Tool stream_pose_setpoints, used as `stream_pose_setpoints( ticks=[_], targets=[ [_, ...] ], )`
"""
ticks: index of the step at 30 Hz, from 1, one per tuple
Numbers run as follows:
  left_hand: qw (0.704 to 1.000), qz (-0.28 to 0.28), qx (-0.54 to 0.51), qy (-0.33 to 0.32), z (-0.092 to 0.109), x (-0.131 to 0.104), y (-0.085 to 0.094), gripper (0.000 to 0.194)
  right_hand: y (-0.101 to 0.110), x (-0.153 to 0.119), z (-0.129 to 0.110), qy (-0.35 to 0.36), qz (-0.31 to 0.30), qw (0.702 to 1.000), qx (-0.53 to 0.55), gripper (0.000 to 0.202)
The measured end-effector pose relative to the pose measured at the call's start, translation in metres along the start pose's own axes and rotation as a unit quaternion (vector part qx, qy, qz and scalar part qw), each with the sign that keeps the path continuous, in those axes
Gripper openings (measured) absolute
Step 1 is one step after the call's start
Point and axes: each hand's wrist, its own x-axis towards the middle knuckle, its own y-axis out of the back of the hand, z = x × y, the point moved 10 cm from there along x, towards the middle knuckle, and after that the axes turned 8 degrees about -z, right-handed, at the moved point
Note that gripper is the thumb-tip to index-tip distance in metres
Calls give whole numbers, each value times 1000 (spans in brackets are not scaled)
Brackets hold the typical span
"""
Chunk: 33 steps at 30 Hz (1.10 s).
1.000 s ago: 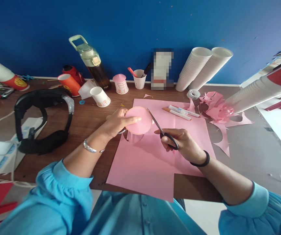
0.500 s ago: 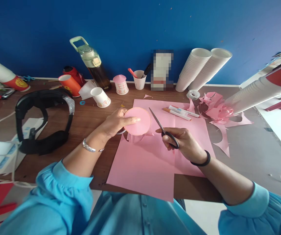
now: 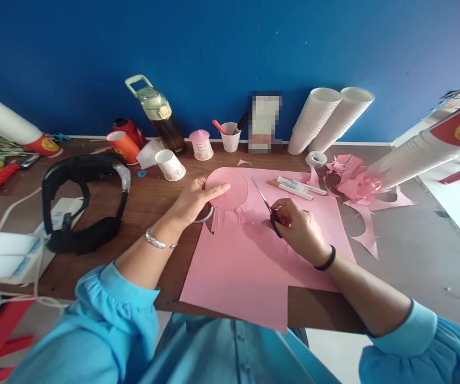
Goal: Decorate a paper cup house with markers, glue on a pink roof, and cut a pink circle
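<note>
My left hand (image 3: pixel 198 198) pinches a pink paper circle (image 3: pixel 233 192) by its left side, thumb on top; an orange line runs round its edge. In my right hand (image 3: pixel 298 224) is a pair of scissors (image 3: pixel 262 198) with black handles, blades pointing up and left, close together and just apart from the circle. Beneath both hands lie pink paper sheets (image 3: pixel 234 277), overlapping on the desk. Two markers (image 3: pixel 290 189) rest on the paper beyond the scissors. A ring-shaped item (image 3: pixel 205 214), partly hidden, sits under my left hand.
Along the back stand a drink bottle (image 3: pixel 160 117), a drawn-on paper cup (image 3: pixel 171 165), a pink-roofed cup (image 3: pixel 201 145), a pen cup (image 3: pixel 230 137) and stacked white cups (image 3: pixel 314 120). Crumpled pink scraps (image 3: pixel 358 178) lie right. A black headset (image 3: pixel 86 202) and cables are left.
The view has shifted slightly. The pink circle has tilted and risen a little in my left hand. My right hand has turned its grip, and the scissors stand a bit steeper.
</note>
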Motion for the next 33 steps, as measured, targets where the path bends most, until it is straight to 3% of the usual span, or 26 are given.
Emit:
stream_pose_setpoints(
  ticks=[5,9,14,22,29,33],
  targets=[
    [999,39,-22,-4,-15,6,14,35,3,-1,-14,70,12,982,-174,24],
    [994,86,-67,6,-22,5,27,40,4,0,-18,86,22,971,-223,28],
    [981,166,-102,4,-17,-9,46,47,1,-3,-29,142,39,947,-284,27],
    [976,153,-154,-4,-16,-30,50,42,3,-10,-38,187,97,919,-334,21],
    [966,172,-187,-39,-20,-29,64,47,-3,-12,-47,242,100,881,-395,22],
    [960,191,-200,-39,-22,-29,71,50,-4,-10,-48,235,70,878,-411,23]
  ],
)
